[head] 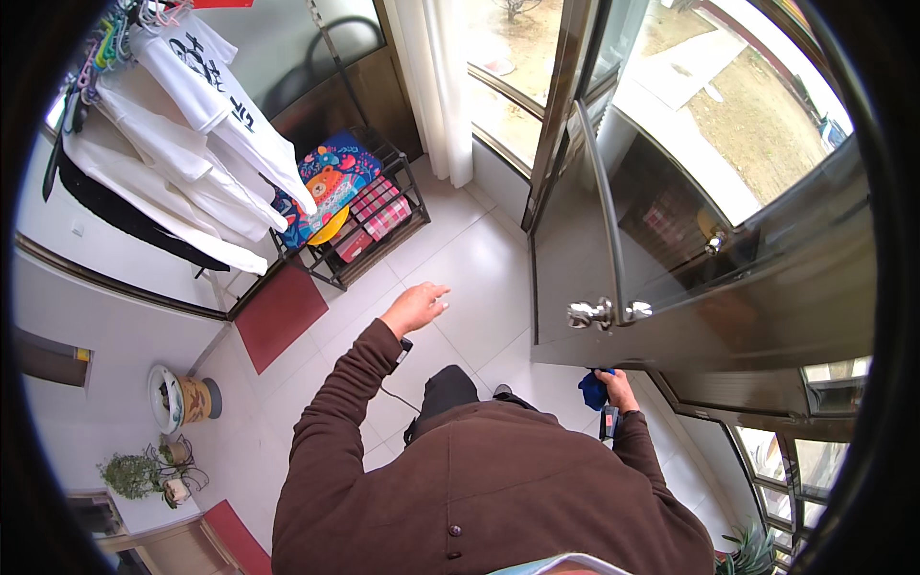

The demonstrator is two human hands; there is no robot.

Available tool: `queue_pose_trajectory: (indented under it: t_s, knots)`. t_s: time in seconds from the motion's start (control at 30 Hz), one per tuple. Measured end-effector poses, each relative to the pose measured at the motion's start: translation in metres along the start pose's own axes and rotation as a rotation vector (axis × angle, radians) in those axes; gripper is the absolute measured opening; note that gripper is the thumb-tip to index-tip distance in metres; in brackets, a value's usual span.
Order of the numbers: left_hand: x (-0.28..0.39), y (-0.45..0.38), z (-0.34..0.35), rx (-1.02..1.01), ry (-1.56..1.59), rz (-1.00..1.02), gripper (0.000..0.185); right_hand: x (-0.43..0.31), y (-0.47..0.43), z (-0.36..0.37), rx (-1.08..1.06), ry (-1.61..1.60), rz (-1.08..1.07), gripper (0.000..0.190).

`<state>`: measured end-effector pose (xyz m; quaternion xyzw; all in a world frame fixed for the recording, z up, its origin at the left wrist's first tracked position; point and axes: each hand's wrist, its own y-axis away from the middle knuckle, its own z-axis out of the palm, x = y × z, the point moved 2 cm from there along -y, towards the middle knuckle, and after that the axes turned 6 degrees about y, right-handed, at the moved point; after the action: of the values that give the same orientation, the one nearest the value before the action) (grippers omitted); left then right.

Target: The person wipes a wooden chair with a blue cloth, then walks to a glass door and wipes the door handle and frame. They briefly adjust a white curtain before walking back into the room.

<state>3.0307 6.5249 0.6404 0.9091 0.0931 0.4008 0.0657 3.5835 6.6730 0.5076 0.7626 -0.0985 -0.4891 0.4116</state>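
Note:
My left hand (417, 307) is held out over the pale tiled floor (467, 251), bare, with its fingers slightly bent and apart. In my right hand (622, 392) is a bunched blue cloth (594, 390), beside the lower edge of a dark-framed glass door (640, 345). The door stands ajar to my right. Its shiny round knob (589, 313) is farther forward than my right hand. Small black devices sit at both wrists, the right one (609, 422) bearing a label.
White shirts (215, 108) hang at upper left above a black metal rack (338, 269) with a bear-patterned cushion (330, 180). A dark red mat (280, 316) lies by the rack. A painted planter (190, 399) and potted plants (133, 471) stand left. A white curtain (438, 93) hangs ahead.

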Motion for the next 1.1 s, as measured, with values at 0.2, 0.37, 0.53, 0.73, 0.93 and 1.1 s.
queue_pose_trajectory:
  t_s: [0.2, 0.37, 0.53, 0.73, 0.93, 1.1]
  knots:
    - [-0.043, -0.038, -0.060, 0.029, 0.039, -0.064, 0.041, 0.033, -0.048, -0.007, 0.301, -0.112, 0.055, 0.022]
    - [-0.098, -0.096, -0.119, 0.096, 0.076, -0.052, 0.041, 0.027, -0.063, 0.014, 0.277, 0.110, 0.366, 0.037]
    - [-0.153, -0.150, -0.181, 0.075, 0.085, -0.067, 0.040, -0.021, -0.090, 0.094, 0.069, -0.154, 0.565, 0.029]
    - [-0.199, -0.222, -0.232, 0.085, 0.106, -0.109, 0.039, -0.160, -0.190, 0.176, -0.125, -0.464, 0.218, 0.039]
    - [-0.208, -0.308, -0.262, 0.095, 0.096, -0.081, 0.039, -0.339, -0.281, 0.208, -0.094, -0.075, 0.038, 0.027]
    - [-0.212, -0.402, -0.280, 0.141, 0.000, -0.018, 0.042, -0.426, -0.375, 0.226, -0.262, -0.061, -0.055, 0.032]
